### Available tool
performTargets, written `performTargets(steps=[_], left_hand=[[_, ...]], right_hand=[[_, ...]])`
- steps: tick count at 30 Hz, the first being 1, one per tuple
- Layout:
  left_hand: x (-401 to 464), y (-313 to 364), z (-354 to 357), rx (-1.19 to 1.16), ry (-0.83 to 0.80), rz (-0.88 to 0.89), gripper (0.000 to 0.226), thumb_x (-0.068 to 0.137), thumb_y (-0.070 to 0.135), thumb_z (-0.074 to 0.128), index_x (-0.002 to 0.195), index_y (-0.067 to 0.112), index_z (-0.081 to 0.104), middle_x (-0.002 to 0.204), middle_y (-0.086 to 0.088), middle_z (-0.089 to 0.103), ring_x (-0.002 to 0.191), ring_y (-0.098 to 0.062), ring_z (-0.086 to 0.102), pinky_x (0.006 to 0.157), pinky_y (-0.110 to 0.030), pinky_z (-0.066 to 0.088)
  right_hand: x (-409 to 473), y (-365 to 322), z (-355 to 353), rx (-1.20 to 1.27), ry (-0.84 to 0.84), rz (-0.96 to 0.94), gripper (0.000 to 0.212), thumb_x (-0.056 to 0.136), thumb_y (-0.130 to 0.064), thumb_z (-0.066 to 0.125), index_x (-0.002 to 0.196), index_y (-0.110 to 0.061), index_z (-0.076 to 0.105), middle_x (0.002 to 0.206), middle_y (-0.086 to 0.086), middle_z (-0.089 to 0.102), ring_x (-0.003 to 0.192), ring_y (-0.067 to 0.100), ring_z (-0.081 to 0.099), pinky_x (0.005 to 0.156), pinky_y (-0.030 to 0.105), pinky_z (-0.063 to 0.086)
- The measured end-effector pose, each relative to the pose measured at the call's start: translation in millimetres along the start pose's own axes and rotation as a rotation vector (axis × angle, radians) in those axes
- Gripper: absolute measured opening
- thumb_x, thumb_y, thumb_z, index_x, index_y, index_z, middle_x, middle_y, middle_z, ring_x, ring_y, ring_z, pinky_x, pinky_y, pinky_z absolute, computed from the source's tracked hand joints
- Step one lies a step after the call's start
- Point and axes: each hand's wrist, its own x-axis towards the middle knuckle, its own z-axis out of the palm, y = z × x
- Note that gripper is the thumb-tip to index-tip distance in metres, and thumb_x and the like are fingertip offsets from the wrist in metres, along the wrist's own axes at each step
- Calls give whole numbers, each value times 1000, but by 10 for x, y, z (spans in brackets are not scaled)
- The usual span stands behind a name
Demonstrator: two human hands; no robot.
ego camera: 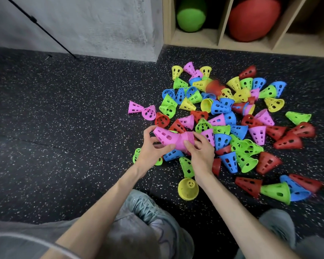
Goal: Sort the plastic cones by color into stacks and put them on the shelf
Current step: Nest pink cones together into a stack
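Note:
A heap of small perforated plastic cones (223, 113) in pink, red, blue, green and yellow lies scattered on the floor. My left hand (151, 148) grips a single pink cone (163, 136) by its narrow end. My right hand (200, 152) holds a nested stack of pink cones (185, 140), its ribbed rims showing. The single cone's wide end meets the stack between both hands, just above the near edge of the heap. Two loose pink cones (142, 110) lie to the left of the heap.
A wooden shelf (221, 21) with upright dividers stands at the top right, holding a green ball (191, 15) and a red ball (252, 19). A grey concrete wall (82, 25) and a black pole (41, 28) are at the top left. My shoe (144, 204) rests near me on the speckled black floor.

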Motion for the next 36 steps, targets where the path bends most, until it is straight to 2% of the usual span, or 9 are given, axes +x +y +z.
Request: performTargets(steps=[5, 12, 16, 18, 21, 24, 28, 34, 36], left_hand=[[15, -106, 79, 127, -13, 58, 53, 84, 22, 84, 118, 28, 44, 107, -8, 64, 82, -22, 67, 72, -36, 60], [10, -153, 102, 210, -7, 60, 54, 75, 35, 90, 101, 36, 42, 100, -5, 61, 77, -17, 54, 62, -29, 42], [-27, -79, 170, 251, -36, 106, 68, 75, 28, 91, 124, 26, 43, 111, 13, 57, 99, -8, 59, 77, -21, 47], [-35, -44, 190, 278, -92, 125, 83, 76, 29, 90, 141, 35, 38, 122, 15, 58, 113, -4, 59, 92, -20, 48], [-23, -52, 224, 323, -166, 178, 80, 79, 31, 87, 145, 37, 44, 131, 14, 60, 117, -5, 59, 103, -32, 50], [-19, -75, 282, 346, -145, 196, 72, 80, 32, 86, 142, 31, 51, 130, 17, 60, 115, -1, 58, 102, -37, 51], [0, -89, 342, 339, -80, 166, 70, 79, 37, 86, 140, 31, 50, 123, 13, 59, 110, -14, 62, 93, -44, 56], [22, -146, 435, 303, -52, 119, 70, 80, 41, 84, 139, 33, 49, 121, 9, 58, 106, -19, 63, 85, -44, 59], [28, -184, 460, 318, -61, 104, 70, 80, 41, 84, 140, 33, 48, 122, 10, 58, 107, -17, 62, 88, -39, 58]], right_hand=[[18, -6, -33, 24, -61, -15, 38, 93, -7, 69, 130, -14, 65, 105, -20, 69, 97, -6, 68, 88, 21, 57], [56, 24, -88, -12, -184, -55, 35, 97, -5, 62, 130, -16, 65, 114, -4, 74, 102, 3, 70, 83, 18, 55], [95, -13, -170, -43, -311, -45, 34, 96, -2, 62, 126, -18, 67, 101, 1, 77, 93, 7, 73, 80, 20, 56], [125, -28, -201, -91, -390, -49, 33, 97, -3, 62, 124, -20, 68, 94, 2, 78, 90, 12, 74, 86, 26, 57], [172, -42, -256, -174, -477, -66, 31, 97, -7, 63, 120, -26, 69, 90, 1, 79, 87, 15, 75, 91, 26, 54], [248, -44, -331, -192, -523, -52, 29, 97, -8, 63, 118, -26, 71, 93, -1, 79, 89, 12, 75, 86, 19, 54], [492, -11, -451, -251, -440, -72, 22, 97, -10, 64, 115, -20, 74, 103, -6, 77, 96, 0, 70, 84, 15, 53], [916, 224, -693, -526, -307, -109, 38, 93, -1, 64, 109, -35, 72, 115, -29, 60, 95, 15, 70, 96, 39, 55], [1023, 259, -727, -601, -309, -136, 44, 92, 1, 64, 111, -38, 70, 122, -21, 55, 85, 14, 69, 93, 44, 55]])
